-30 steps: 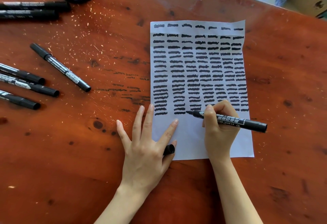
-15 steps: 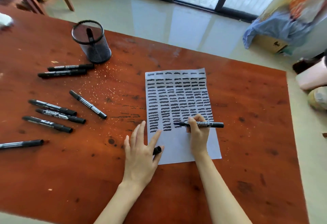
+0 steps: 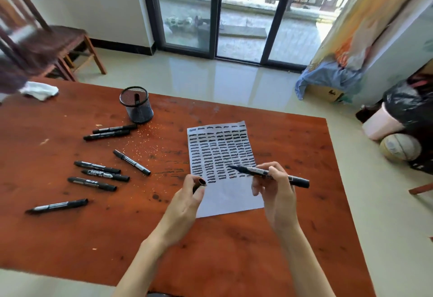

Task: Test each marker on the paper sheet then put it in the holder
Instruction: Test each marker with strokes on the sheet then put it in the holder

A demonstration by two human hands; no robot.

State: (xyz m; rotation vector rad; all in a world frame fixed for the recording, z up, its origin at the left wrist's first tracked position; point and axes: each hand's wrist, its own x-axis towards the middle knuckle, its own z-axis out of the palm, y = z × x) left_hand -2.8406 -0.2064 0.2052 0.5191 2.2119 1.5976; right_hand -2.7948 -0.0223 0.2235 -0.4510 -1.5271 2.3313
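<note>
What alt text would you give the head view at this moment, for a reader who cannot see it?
Over a marked paper sheet on a red-brown table, the right hand holds an uncapped black marker while the left hand holds its cap. Seven capped markers lie to the left, near a mesh holder with one marker inside.

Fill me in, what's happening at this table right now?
A person is testing black markers on a paper sheet already covered in rows of black strokes. The right hand holds an uncapped marker lifted above the sheet, tip pointing left. The left hand holds its cap, open end toward the tip, so recapping looks next. One marker stands in the mesh holder; seven capped markers lie on the table to the left.
</note>
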